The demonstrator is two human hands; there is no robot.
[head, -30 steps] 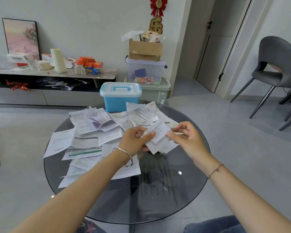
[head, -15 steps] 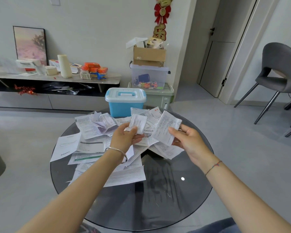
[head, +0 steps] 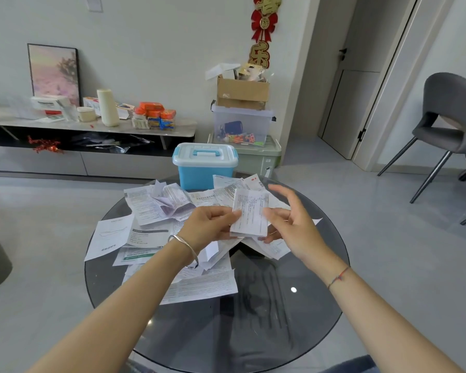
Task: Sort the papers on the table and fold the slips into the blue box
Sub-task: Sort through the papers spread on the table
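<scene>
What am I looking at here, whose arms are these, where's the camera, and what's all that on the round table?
There is no machine here: these are a person's two bare arms, filmed by one wide-angle camera worn on their head, looking forward and down. So the arms enter from the bottom edge. On the round glass table lies a loose spread of printed papers, and behind them stands a blue box with its lid on. The left hand pinches one printed slip, held up above the pile. The right hand is beside it, fingers spread, thumb at its edge; whether it grips is unclear.
</scene>
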